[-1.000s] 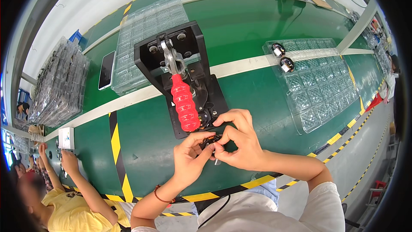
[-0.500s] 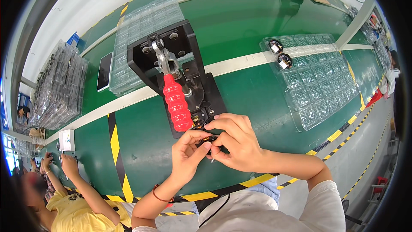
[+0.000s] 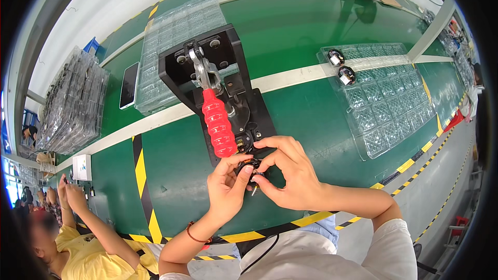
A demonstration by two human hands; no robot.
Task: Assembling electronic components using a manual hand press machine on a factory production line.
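A small black round part (image 3: 250,164) with a bit of orange on it sits between my hands, just in front of the toggle clamp fixture. My left hand (image 3: 226,185) pinches its left side, thumb on top. On the right side, the thumb and fingers of my right hand (image 3: 291,173) close on the same part. A short pale pin or wire end (image 3: 254,191) sticks out below it. Close behind my hands rises the black clamp fixture (image 3: 262,119), its red ribbed handle (image 3: 218,128) pointing toward me. My fingers hide much of the part.
At right lies a clear compartment tray (image 3: 384,109) holding two round black parts (image 3: 346,75). Stacked clear trays (image 3: 179,31) and a phone (image 3: 129,85) are behind left; another tray stack (image 3: 72,103) stands far left. A co-worker in a yellow shirt (image 3: 98,256) sits at left.
My right thumb has shifted slightly down and the black part has turned a little between my fingers. The view has shifted slightly. At left, the co-worker's hands have come together.
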